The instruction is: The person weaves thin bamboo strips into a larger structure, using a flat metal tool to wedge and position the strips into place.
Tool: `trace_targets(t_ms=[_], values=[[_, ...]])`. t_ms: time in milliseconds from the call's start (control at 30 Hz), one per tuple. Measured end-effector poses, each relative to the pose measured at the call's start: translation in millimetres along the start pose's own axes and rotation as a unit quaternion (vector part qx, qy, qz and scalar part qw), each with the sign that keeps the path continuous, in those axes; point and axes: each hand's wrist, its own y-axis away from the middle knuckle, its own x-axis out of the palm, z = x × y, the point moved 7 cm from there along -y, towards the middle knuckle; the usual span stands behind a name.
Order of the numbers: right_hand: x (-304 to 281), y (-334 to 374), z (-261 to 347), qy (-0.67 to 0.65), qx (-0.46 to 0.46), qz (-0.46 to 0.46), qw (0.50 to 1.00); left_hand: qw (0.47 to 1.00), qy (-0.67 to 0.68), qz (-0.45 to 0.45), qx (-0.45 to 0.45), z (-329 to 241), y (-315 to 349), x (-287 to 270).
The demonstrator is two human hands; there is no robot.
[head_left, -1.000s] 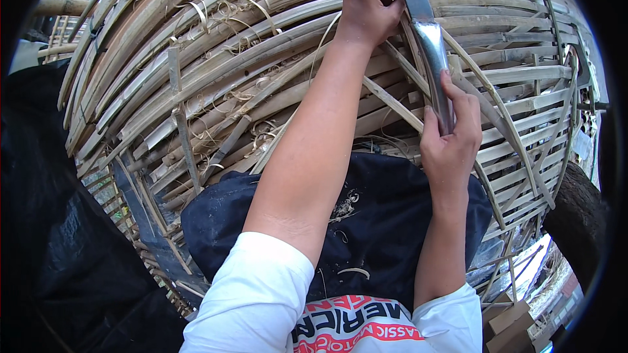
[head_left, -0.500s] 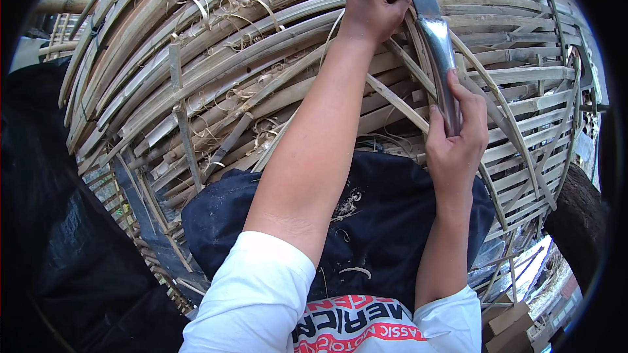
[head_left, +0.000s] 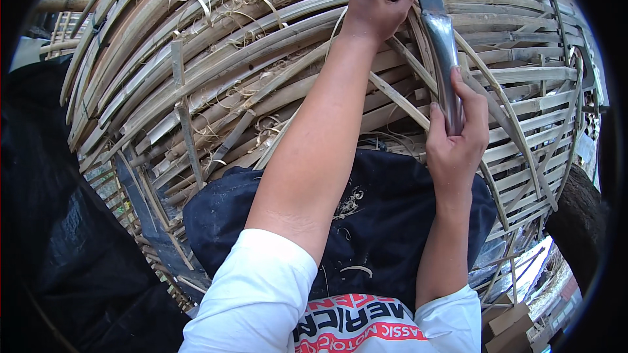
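Two hands work over a floor of pale split bamboo strips (head_left: 248, 91). The right hand (head_left: 458, 137) is clamped around the handle of a long grey metal blade (head_left: 439, 33). The left hand (head_left: 378, 3) is closed on a thin bamboo strip (head_left: 399, 99) beside the blade. Dark blue cloth (head_left: 386, 222) covers the lap.

One long shiny metal blade (head_left: 442, 46) shows, gripped by two bare hands: the left hand (head_left: 376, 3) and the right hand (head_left: 458, 134). One dark blue cloth (head_left: 392, 222) covers the lap. Bamboo strips (head_left: 229, 72) lie too many to count.
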Motion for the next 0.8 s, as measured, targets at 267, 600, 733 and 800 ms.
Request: trace_targets(t_ms=[267, 600, 733, 800], values=[[-5, 2, -7, 0.06, -0.04, 0.005, 0.997, 1.0, -0.008, 0.016, -0.012, 1, 3, -2], [-21, -6, -47, -0.091, 0.209, -0.049, 0.972, 0.995, -0.026, 0.064, -0.067, -7, 3, -5], [-24, -7, -51, -0.133, 0.228, -0.073, 0.962, 0.998, -0.013, 0.038, -0.051, -16, -1, -11], [-25, -8, -51, -0.15, 0.215, -0.081, 0.961, 0.999, -0.044, 0.013, -0.003, -28, -4, -16]])
